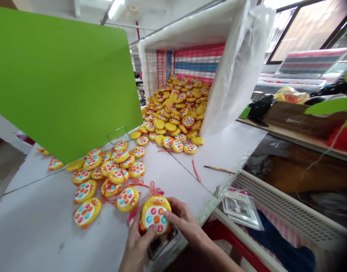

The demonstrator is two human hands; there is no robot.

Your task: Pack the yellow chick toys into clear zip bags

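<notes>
Both the left hand (139, 241) and right hand (183, 221) are gripping the yellow toy (155, 214) at its seven and three o'clock edges; it looks light, rigid, smooth plastic

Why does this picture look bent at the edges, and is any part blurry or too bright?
Head view: straight lines bow outward near the borders, a wide-lens effect; the window and ceiling lamp are washed out; the green leaves at the right edge are soft and out of focus; the yellow toy held in the left hand and right hand is sharp and evenly lit, with faint shadows on the white table.
</notes>
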